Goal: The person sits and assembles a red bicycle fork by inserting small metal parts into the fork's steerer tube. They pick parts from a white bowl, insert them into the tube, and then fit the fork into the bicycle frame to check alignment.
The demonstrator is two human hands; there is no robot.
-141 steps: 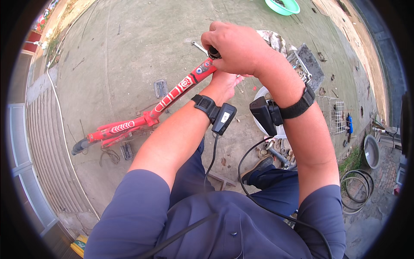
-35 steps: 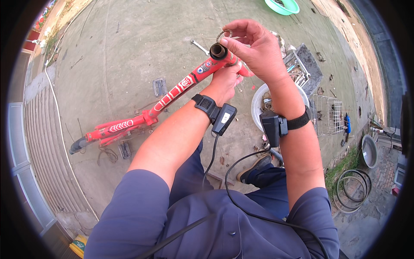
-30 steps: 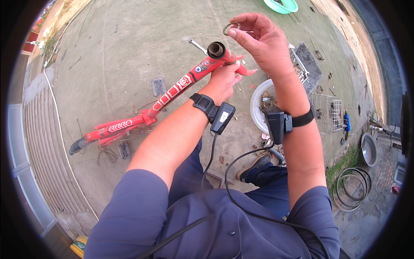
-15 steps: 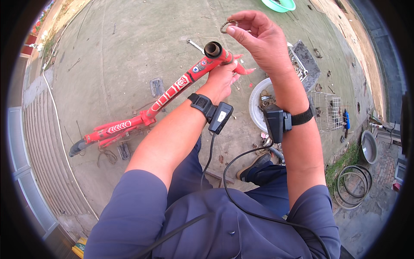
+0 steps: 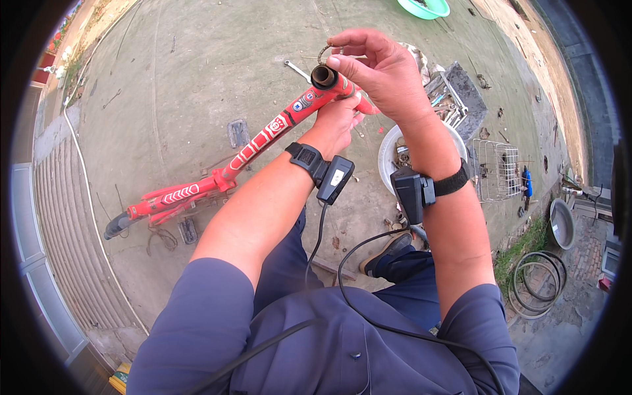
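the thin ring (image 5: 320, 54) is at the open end of the red bicycle frame (image 5: 263, 137); whether they touch i cannot tell. it looks light, stiff, perhaps greasy, best pinched by its rim, where the right hand's (image 5: 382, 69) fingers are clamped, that hand angled leftward. the frame seems rigid and weightier, best steadied near that end; the left hand (image 5: 340, 125) sits beneath it, its fingers' closure hidden.
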